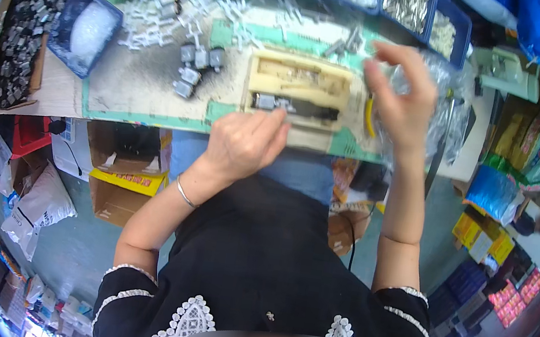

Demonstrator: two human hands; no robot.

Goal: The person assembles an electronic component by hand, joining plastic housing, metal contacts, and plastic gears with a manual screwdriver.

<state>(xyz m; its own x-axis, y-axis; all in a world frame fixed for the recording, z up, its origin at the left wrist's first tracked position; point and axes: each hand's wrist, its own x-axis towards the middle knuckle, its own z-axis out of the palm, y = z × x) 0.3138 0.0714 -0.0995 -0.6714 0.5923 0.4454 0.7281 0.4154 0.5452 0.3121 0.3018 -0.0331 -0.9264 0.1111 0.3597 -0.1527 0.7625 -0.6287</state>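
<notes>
My left hand (246, 141) is closed, its fingers curled. Its forefinger tip rests at a small grey metal part (282, 104) in the front slot of a pale wooden fixture (300, 65). Whatever the curled fingers may hold is hidden. Right of that part, a long dark piece (315, 110) lies in the same slot. The slot behind it shows bare wood with dark marks. My right hand (404, 94) is raised right of the fixture, slightly blurred, with thumb and fingers spread apart. Nothing shows between them.
Grey metal blocks (189, 69) sit left of the fixture. White branched pieces (155, 27) are scattered behind. Blue bins (433, 16) of small parts line the back. A yellow-handled tool (370, 117) and clear plastic bags (451, 114) lie at right. Dark parts heap (27, 20) far left.
</notes>
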